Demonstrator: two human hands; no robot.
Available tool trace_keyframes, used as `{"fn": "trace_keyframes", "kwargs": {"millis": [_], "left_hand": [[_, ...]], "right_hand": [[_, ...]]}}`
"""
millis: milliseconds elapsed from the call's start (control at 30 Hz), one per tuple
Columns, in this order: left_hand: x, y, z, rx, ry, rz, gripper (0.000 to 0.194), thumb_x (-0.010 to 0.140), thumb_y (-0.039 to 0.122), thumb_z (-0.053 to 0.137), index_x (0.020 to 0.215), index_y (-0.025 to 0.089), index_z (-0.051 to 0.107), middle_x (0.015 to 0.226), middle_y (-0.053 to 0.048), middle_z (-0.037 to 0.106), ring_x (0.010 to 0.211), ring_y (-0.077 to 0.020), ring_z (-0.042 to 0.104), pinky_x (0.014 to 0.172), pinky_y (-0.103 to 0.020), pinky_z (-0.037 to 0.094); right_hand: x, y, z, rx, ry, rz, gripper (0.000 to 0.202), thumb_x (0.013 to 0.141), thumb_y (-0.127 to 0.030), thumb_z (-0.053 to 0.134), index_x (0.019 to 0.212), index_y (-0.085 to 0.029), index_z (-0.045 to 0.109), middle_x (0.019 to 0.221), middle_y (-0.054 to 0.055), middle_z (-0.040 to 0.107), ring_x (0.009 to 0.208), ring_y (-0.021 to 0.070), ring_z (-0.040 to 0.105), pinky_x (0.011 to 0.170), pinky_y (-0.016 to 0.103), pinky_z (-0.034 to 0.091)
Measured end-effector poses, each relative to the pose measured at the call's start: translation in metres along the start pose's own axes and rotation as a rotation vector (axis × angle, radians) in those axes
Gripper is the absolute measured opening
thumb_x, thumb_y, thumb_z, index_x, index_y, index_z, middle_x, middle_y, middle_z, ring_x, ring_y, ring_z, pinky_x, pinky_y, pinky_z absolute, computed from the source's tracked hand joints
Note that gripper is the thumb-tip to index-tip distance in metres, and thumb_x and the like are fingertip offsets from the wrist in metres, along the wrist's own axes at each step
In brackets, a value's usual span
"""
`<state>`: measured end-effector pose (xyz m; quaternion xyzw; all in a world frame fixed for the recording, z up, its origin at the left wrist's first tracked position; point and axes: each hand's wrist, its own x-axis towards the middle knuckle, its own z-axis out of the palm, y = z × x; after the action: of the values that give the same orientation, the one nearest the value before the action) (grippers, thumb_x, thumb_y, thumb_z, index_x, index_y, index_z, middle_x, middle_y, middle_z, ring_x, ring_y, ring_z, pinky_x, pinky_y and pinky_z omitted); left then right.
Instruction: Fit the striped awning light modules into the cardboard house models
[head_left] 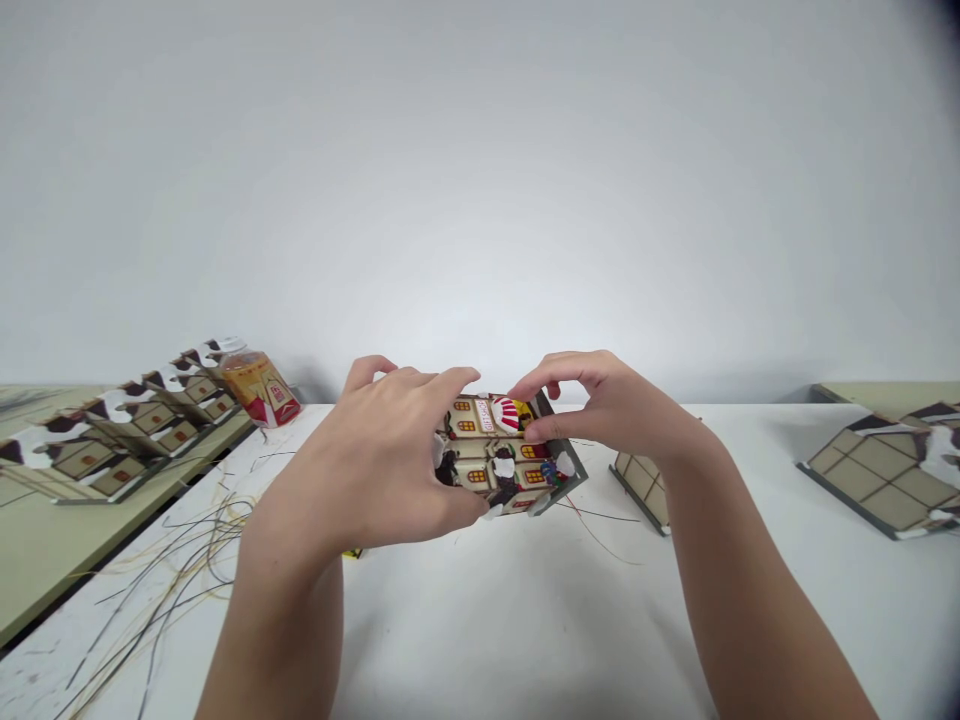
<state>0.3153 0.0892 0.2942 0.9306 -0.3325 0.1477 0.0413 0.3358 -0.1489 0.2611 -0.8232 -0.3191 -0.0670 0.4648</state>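
A small model house (495,450) with yellow windows, a red-and-white striped awning and a shop sign lies tilted on its side between my hands, its dark base to the right. My left hand (375,460) is wrapped over its left end, thumb along the lower edge and fingers over the top. At the base end, my right hand (592,400) pinches near the awning with thumb and index finger. Whatever small part may be between those fingertips is too small to make out.
Several model houses (135,430) line the left, beside a bottle with an orange label (261,385). Loose thin wires (187,560) spread over the white table's left side. More houses (885,470) stand at the right, one (643,485) partly behind my right arm.
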Motion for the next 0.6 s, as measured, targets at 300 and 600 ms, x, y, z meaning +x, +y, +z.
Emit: {"fn": "trace_keyframes", "kwargs": {"millis": [300,600], "left_hand": [[0.0,0.002,0.0,0.021,0.032,-0.02,0.067,0.064,0.05,0.064,0.124,0.022,0.053,0.093,-0.003,0.065,0.088,-0.0226,0.06,0.097,-0.044,0.03],[0.001,0.005,0.0,0.038,0.07,-0.003,0.066,0.064,0.047,0.063,0.124,0.021,0.053,0.096,-0.003,0.066,0.092,-0.0235,0.06,0.097,-0.045,0.03]], "right_hand": [[-0.004,-0.009,0.001,-0.122,0.016,-0.049,0.022,0.082,-0.029,0.067,0.103,-0.027,0.07,0.101,0.0,0.067,0.091,0.0159,0.059,0.078,0.031,0.052],[-0.005,-0.015,0.004,-0.128,0.083,-0.071,0.02,0.087,-0.032,0.063,0.104,-0.027,0.071,0.101,0.001,0.067,0.093,0.016,0.06,0.077,0.031,0.054]]}}
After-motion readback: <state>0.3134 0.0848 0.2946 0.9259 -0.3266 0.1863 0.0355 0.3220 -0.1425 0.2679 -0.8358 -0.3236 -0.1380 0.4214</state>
